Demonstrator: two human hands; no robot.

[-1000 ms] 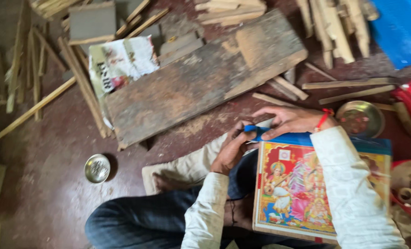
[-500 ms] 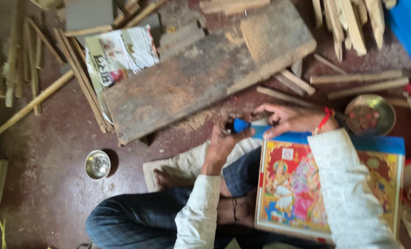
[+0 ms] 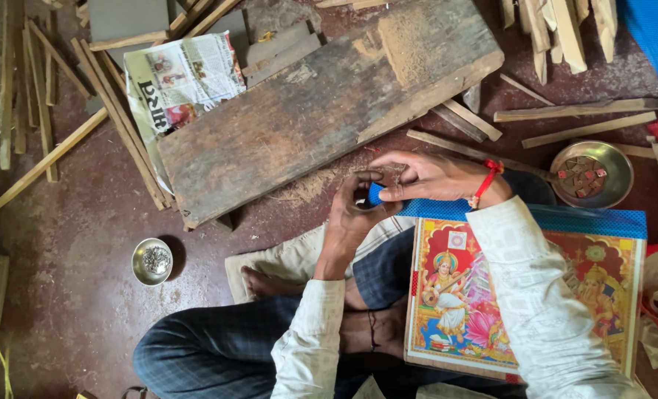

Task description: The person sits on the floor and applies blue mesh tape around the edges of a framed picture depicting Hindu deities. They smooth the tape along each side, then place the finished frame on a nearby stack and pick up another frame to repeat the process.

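I sit cross-legged on the floor with a framed colourful picture (image 3: 565, 295) lying across my lap. My left hand (image 3: 349, 222) and my right hand (image 3: 428, 176) meet just above the picture's top left corner. Both pinch a small blue object (image 3: 375, 193) between their fingers; its shape is mostly hidden by the fingers. A red thread circles my right wrist. Both arms wear white sleeves.
A big worn wooden plank (image 3: 329, 111) lies on the floor in front of me, a newspaper (image 3: 181, 81) beside it. Wood strips (image 3: 48, 118) lie scattered left and top right. A small metal bowl (image 3: 152, 261) sits left; another metal bowl (image 3: 591, 174) with small pieces sits right.
My hands stay together on the blue object, which now sits deeper between the fingers. The view has shifted a little; the picture stays on my lap.
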